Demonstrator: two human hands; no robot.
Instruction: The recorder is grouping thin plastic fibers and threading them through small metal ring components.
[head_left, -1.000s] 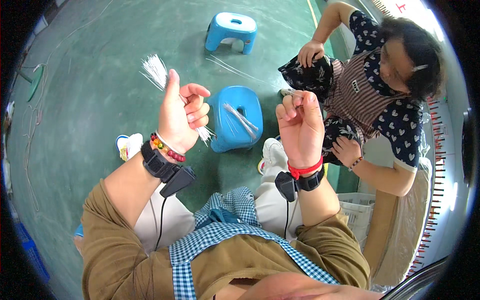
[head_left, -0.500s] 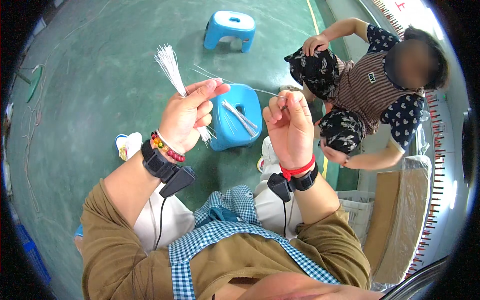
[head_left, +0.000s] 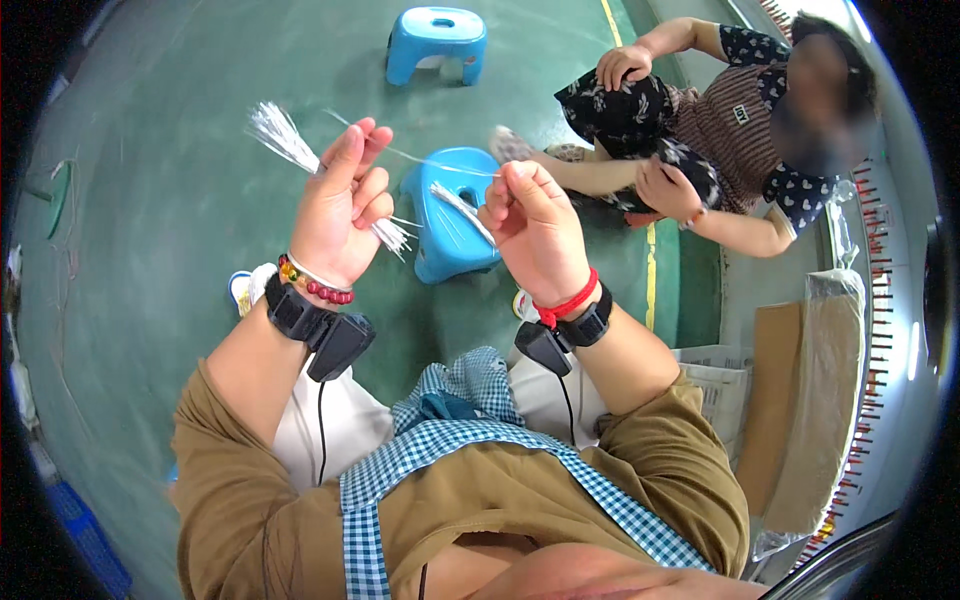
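Note:
My left hand is closed round a bundle of thin silvery-white wires. The wires fan out beyond the thumb side, and their other ends stick out below the fingers. A single thin wire spans the gap between my hands, bowing slightly. One end of it is pinched between the thumb and fingers of my right hand; its other part passes by my left fingertips. Beyond and between my hands stands a blue plastic stool, with a second bundle of wires and a few loose strands on its seat.
Another blue stool stands farther off on the green floor. At the right a person sits close by. Nearer me on that side are a cardboard piece in clear plastic and a white crate. A blue basket lies far left.
Both hands have shifted left, the wires moving with them, and the right hand still pinches the single wire. The seated person's lower hand and leg have moved. The whole view has shifted slightly.

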